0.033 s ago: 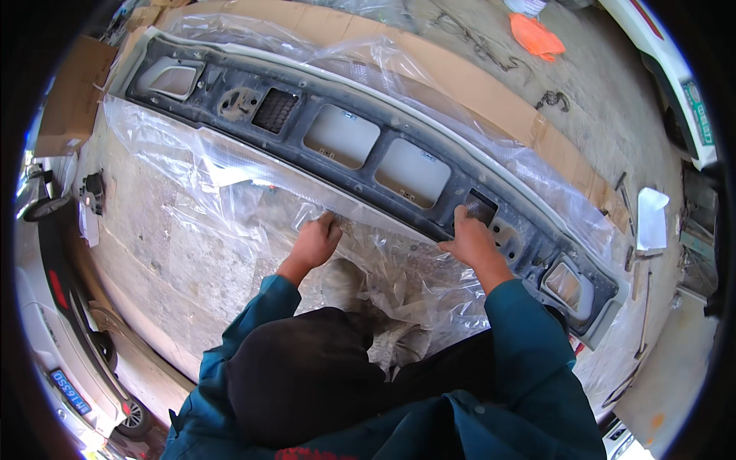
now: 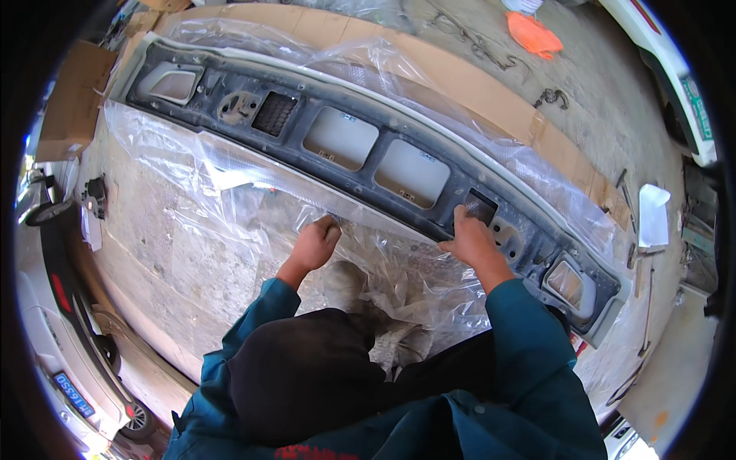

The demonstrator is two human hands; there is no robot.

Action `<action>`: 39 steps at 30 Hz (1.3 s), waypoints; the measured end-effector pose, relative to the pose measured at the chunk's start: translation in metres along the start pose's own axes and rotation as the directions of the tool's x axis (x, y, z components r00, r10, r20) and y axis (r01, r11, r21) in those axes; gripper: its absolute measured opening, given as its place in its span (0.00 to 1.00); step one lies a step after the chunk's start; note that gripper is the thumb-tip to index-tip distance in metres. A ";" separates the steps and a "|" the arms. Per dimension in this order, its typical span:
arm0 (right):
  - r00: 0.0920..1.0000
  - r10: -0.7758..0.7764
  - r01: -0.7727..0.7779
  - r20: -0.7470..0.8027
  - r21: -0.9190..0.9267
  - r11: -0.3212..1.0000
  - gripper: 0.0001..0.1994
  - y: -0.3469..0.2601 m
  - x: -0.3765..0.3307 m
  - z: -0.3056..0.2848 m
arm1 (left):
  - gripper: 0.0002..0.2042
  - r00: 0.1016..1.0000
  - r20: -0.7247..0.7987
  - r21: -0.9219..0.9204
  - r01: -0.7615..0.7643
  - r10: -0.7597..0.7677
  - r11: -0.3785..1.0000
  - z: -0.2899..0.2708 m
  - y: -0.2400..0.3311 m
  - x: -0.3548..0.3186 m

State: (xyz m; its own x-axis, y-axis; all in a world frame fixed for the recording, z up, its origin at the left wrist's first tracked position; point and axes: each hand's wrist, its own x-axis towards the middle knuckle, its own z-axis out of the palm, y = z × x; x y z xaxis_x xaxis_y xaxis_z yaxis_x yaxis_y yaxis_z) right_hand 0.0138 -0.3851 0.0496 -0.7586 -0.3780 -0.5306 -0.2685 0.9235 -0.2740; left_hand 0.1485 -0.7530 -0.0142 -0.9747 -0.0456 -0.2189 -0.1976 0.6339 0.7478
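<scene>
Worker's left hand (image 2: 314,244) is pinching clear plastic sheet (image 2: 230,192) at near edge of bumper panel (image 2: 360,146); right hand (image 2: 474,239) is pressing flat, fingers open, on panel. Panel's long axis is running upper-left to lower-right, just ahead of both hands.

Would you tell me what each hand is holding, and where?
The left hand pinches the clear plastic sheet at the car panel's near edge; the right hand rests on that edge, grip unclear.

Both hands (image 2: 314,247) (image 2: 471,239) press a plastic-wrapped bumper (image 2: 360,149).
</scene>
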 end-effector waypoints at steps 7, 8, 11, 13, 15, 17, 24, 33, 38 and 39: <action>0.985 -0.017 0.031 -0.173 0.078 0.996 0.34 0.008 -0.003 -0.013 | 0.18 0.893 0.343 -0.662 0.451 -0.293 0.599 -0.066 0.089 0.037; 0.962 0.033 0.017 -0.270 0.180 0.984 0.31 0.010 -0.004 -0.014 | 0.18 0.900 0.330 -0.629 0.436 -0.287 0.644 -0.076 0.103 0.047; 0.871 0.259 -0.006 -0.418 0.518 0.856 0.27 -0.001 0.000 -0.055 | 0.15 0.904 0.348 -0.573 0.415 -0.248 0.707 -0.117 0.177 0.086; 0.805 0.455 0.040 -0.380 0.801 0.597 0.26 -0.008 -0.011 -0.101 | 0.13 0.940 0.340 -0.615 0.233 -0.013 0.753 -0.126 0.236 0.111; 0.808 0.521 0.309 -0.276 0.951 0.025 0.21 -0.030 -0.033 -0.150 | 0.11 0.942 0.329 -0.569 0.138 0.071 0.811 -0.125 0.294 0.123; 0.841 0.488 0.425 -0.232 0.842 -0.332 0.19 -0.041 -0.075 -0.195 | 0.11 0.893 0.432 -0.544 0.142 0.131 0.827 -0.113 0.352 0.124; 0.463 0.791 0.830 -0.400 0.508 -0.229 0.21 -0.058 -0.208 -0.209 | 0.15 0.738 0.658 -0.570 0.356 0.152 0.741 -0.029 0.412 0.060; 0.105 0.924 0.892 -0.368 0.445 0.077 0.23 -0.079 -0.270 -0.172 | 0.22 0.064 0.973 -0.166 0.863 0.224 0.477 0.022 0.450 0.025; 0.122 0.945 0.614 -0.303 0.772 0.168 0.19 -0.074 -0.292 -0.175 | 0.21 -0.014 0.977 -0.091 0.879 0.215 0.469 0.062 0.451 0.011; 0.144 0.939 0.500 -0.312 0.842 0.203 0.17 -0.070 -0.304 -0.176 | 0.21 -0.009 0.979 -0.092 0.875 0.205 0.475 0.072 0.448 0.013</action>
State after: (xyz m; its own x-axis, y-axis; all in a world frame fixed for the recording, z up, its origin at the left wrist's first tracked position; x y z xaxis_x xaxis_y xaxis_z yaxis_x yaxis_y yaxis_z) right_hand 0.1588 -0.3238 0.3708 -0.5468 0.8331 -0.0834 0.0658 -0.0566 -0.9962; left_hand 0.0553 -0.4144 0.2728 0.0702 0.8862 -0.4580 -0.9563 0.1904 0.2218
